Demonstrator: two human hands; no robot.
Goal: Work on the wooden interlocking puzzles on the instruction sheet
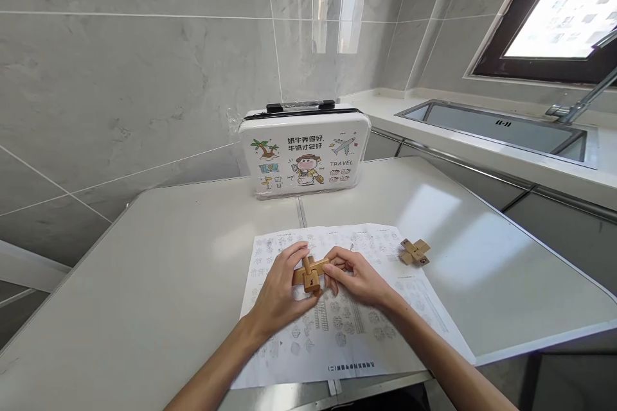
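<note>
Above a printed instruction sheet, both hands hold one wooden burr puzzle made of interlocking pieces. My left hand is wrapped round its left side, thumb below and fingers behind. With thumb and fingertips, my right hand pinches the piece that sticks out to the right. A dark mark shows on the puzzle's near end. Off to the right, a second wooden puzzle with crossed pieces lies at the sheet's right edge, touched by neither hand.
A white plastic-wrapped travel case with cartoon prints stands at the table's back, against grey tiles. The white folding table has a seam down its middle. A counter with a sink and faucet runs along the right, below a window.
</note>
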